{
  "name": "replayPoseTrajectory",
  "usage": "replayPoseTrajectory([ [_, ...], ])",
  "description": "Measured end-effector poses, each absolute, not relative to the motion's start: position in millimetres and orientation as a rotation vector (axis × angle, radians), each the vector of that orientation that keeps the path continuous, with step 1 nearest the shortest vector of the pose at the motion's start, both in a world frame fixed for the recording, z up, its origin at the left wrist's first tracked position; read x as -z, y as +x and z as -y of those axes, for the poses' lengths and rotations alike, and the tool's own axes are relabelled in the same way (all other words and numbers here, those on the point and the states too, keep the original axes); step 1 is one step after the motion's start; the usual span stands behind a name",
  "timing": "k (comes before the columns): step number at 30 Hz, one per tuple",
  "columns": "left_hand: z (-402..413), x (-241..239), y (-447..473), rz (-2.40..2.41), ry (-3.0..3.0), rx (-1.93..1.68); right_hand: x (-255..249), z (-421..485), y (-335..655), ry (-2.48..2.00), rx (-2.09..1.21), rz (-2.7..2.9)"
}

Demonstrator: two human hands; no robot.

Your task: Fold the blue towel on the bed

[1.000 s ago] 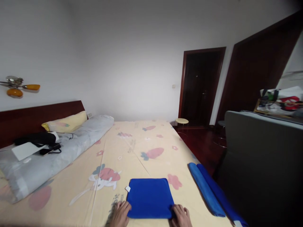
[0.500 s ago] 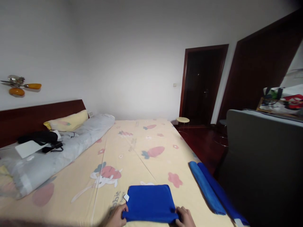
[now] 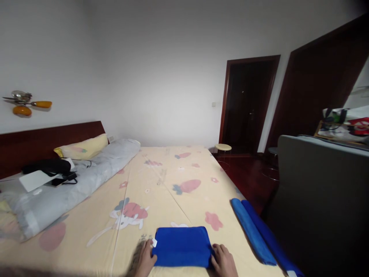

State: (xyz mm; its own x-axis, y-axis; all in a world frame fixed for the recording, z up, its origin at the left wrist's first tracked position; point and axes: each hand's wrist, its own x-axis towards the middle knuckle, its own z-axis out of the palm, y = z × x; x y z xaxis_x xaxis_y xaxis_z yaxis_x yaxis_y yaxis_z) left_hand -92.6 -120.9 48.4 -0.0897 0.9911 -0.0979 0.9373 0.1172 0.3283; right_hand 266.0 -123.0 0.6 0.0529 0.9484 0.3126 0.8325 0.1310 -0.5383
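Observation:
A folded blue towel (image 3: 182, 246) lies on the yellow printed bedsheet (image 3: 161, 192) at the near edge of the bed. My left hand (image 3: 145, 261) grips the towel's near left corner, by a small white tag (image 3: 154, 242). At the near right corner my right hand (image 3: 223, 261) holds the towel with curled fingers. Both hands are cut off by the bottom of the view. Two rolled blue towels (image 3: 256, 234) lie side by side along the bed's right edge, to the right of my right hand.
A grey rolled duvet (image 3: 72, 184) and a yellow pillow (image 3: 83, 147) lie at the headboard (image 3: 43, 142), with a white tablet (image 3: 34, 179) and black items on top. A grey chair back (image 3: 319, 200) stands close on the right. A small stool (image 3: 223, 147) stands by the dark doorway (image 3: 245, 104).
The far half of the towel has been brought toward me, so the blue towel now looks shorter front to back. Both hands stay at its near corners.

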Motion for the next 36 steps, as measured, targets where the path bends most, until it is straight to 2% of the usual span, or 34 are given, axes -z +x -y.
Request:
replayPoseTrajectory([
  [3,123.7,-47.1,-65.7,-2.071,2.083,-0.423,5.6,121.4,240.5,-1.6,-0.064,1.832],
  [6,126.1,-41.3,-30.6,-1.82,2.242,-0.365,6.3,121.4,202.6,-1.458,-0.005,1.949],
  [11,122.6,-17.9,6.0,-1.556,2.227,-0.143,0.4,123.4,158.3,-1.449,-0.231,2.127],
  [17,124.0,3.1,-28.0,-1.728,2.168,0.046,-1.6,126.3,186.8,-1.445,-0.356,2.234],
  [26,132.4,-9.4,-88.0,-2.005,2.225,-0.032,15.0,131.1,269.3,-1.625,-0.295,2.165],
  [36,118.9,-52.1,-91.9,-1.799,2.301,-0.125,-30.8,119.0,253.8,-1.698,-0.311,2.118],
])
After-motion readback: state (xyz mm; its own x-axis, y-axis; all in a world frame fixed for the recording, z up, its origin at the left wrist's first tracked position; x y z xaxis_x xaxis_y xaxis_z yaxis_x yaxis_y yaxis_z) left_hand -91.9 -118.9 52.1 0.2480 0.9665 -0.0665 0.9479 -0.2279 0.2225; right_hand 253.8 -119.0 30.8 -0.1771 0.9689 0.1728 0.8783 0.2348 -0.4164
